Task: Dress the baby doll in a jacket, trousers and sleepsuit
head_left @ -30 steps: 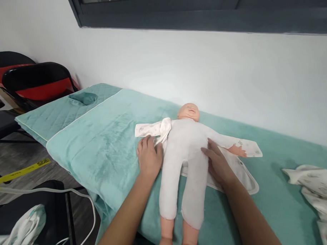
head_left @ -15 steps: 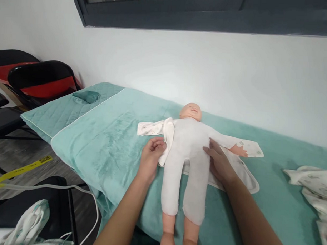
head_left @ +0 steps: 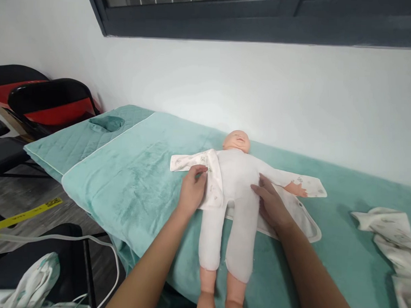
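Observation:
A baby doll with a white cloth body lies on its back, head toward the wall. Its arms are in the sleeves of a white printed baby shirt. One front panel covers the doll's side at my left; the other panel lies spread on the bed at my right. My left hand is at the outer edge of the covering panel, fingers bent and pinched on the cloth. Against the doll's other side rests my right hand, thumb and fingers apart, some fingertips hidden.
The bed has a green cover with a face hole at the far left. A crumpled printed garment lies at the right. Black chairs stand left, and a white cable crosses a nearer chair holding cloth.
The shirt panel at my left, bunched at the doll's side before, now lies flatter across its torso. My left hand has moved slightly up; my right hand stays at the doll's side.

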### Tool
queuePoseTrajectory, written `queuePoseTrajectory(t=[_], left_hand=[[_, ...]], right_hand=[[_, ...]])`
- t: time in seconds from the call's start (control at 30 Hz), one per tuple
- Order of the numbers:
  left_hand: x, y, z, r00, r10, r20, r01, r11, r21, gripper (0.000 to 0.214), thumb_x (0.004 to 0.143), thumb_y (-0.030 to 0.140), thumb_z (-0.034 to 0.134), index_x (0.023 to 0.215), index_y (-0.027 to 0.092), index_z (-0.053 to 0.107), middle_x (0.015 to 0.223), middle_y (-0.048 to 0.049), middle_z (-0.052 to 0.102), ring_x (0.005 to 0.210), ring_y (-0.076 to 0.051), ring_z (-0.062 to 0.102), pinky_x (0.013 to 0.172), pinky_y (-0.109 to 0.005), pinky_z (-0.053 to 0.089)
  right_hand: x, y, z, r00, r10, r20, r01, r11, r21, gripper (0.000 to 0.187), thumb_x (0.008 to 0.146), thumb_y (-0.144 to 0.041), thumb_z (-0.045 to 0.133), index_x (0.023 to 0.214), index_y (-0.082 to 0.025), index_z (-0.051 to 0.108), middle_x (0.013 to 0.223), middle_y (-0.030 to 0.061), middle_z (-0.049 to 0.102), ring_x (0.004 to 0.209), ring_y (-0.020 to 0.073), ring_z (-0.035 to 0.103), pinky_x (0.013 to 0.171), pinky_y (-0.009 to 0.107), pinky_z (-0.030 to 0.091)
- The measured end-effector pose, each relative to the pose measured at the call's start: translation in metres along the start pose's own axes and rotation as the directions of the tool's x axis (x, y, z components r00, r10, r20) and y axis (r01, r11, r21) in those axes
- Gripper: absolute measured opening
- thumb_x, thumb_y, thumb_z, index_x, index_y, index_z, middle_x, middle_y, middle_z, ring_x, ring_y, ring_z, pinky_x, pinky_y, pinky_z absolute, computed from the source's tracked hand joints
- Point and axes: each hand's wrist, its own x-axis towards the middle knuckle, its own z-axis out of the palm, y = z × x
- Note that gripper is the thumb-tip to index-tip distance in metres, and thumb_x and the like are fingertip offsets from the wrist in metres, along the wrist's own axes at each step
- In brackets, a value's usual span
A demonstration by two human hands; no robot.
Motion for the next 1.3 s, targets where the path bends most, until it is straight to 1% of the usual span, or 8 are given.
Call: queuePoseTrajectory(t=[0.23,0.43,0.7,0.8,0.93,1.1,1.2,1.3], left_hand=[[0.024,0.014,0.034,0.931,0.272,0.243,-0.354,0.838,0.415,0.029,0.096,0.024,0.045,0.119,0.016,0.061,0.122,-0.0122,0.067,0.121,-0.025,0.057,0.107,-0.043,0.043],[0.024,0.039,0.060,0.874,0.311,0.372,-0.475,0.707,0.524,0.036,0.098,0.036,0.046,0.123,0.014,0.060,0.134,-0.0141,0.063,0.128,-0.028,0.054,0.113,-0.046,0.038],[0.000,0.037,0.073,0.752,0.411,0.515,-0.656,0.547,0.521,0.039,0.099,0.035,0.042,0.130,0.016,0.054,0.143,-0.0144,0.054,0.142,-0.028,0.041,0.121,-0.050,0.027],[-0.004,0.040,0.070,0.728,0.428,0.536,-0.678,0.566,0.469,0.034,0.099,0.032,0.042,0.127,0.018,0.056,0.140,-0.0126,0.056,0.139,-0.025,0.045,0.121,-0.046,0.031],[-0.010,0.049,0.063,0.739,0.434,0.516,-0.658,0.629,0.414,0.034,0.099,0.030,0.043,0.128,0.018,0.056,0.139,-0.0110,0.058,0.137,-0.024,0.047,0.116,-0.043,0.039],[-0.042,0.049,0.039,0.701,0.516,0.492,-0.686,0.678,0.266,0.033,0.097,0.020,0.045,0.129,0.023,0.054,0.139,-0.0061,0.060,0.137,-0.021,0.049,0.119,-0.046,0.037],[-0.069,0.035,0.011,0.752,0.562,0.345,-0.649,0.722,0.240,0.046,0.088,0.003,0.042,0.128,0.024,0.053,0.137,-0.0073,0.060,0.135,-0.021,0.049,0.113,-0.047,0.043],[-0.088,0.016,-0.015,0.842,0.481,0.244,-0.539,0.757,0.369,0.063,0.077,-0.006,0.038,0.129,0.025,0.053,0.135,-0.0085,0.058,0.130,-0.022,0.051,0.109,-0.048,0.046]], right_hand=[[0.001,0.001,-0.003,1.000,0.001,0.025,-0.001,1.000,-0.012,0.036,0.075,-0.031,0.074,0.109,-0.026,0.062,0.114,0.0014,0.068,0.103,0.0223,0.063,0.083,0.031,0.054],[0.001,0.001,-0.002,0.999,0.011,-0.032,-0.012,0.999,-0.036,0.038,0.074,-0.030,0.073,0.109,-0.027,0.061,0.117,0.0016,0.069,0.104,0.0239,0.064,0.082,0.033,0.054],[0.002,-0.001,0.000,0.995,-0.076,0.072,0.079,0.996,-0.038,0.034,0.076,-0.029,0.069,0.109,-0.026,0.061,0.120,0.0034,0.068,0.105,0.0254,0.064,0.085,0.036,0.054],[0.000,-0.002,0.001,0.995,-0.089,0.053,0.093,0.992,-0.081,0.029,0.078,-0.031,0.067,0.105,-0.026,0.062,0.115,0.0043,0.069,0.105,0.0264,0.064,0.085,0.038,0.053],[-0.002,-0.002,-0.001,0.994,-0.106,0.027,0.109,0.984,-0.140,0.028,0.078,-0.033,0.067,0.105,-0.026,0.062,0.110,0.0038,0.070,0.103,0.0260,0.063,0.086,0.039,0.053],[-0.001,0.000,-0.006,0.993,-0.119,0.025,0.122,0.973,-0.194,0.030,0.079,-0.036,0.068,0.107,-0.027,0.063,0.114,0.0035,0.069,0.113,0.0258,0.060,0.094,0.038,0.051],[0.001,0.003,-0.009,1.000,-0.025,-0.008,0.024,0.987,-0.157,0.044,0.078,-0.039,0.071,0.119,-0.028,0.060,0.123,0.0027,0.067,0.116,0.0259,0.060,0.092,0.037,0.053],[0.003,0.006,-0.010,0.997,0.031,-0.070,-0.039,0.992,-0.123,0.055,0.074,-0.040,0.075,0.126,-0.032,0.058,0.135,0.0005,0.061,0.123,0.0253,0.057,0.095,0.035,0.053]])
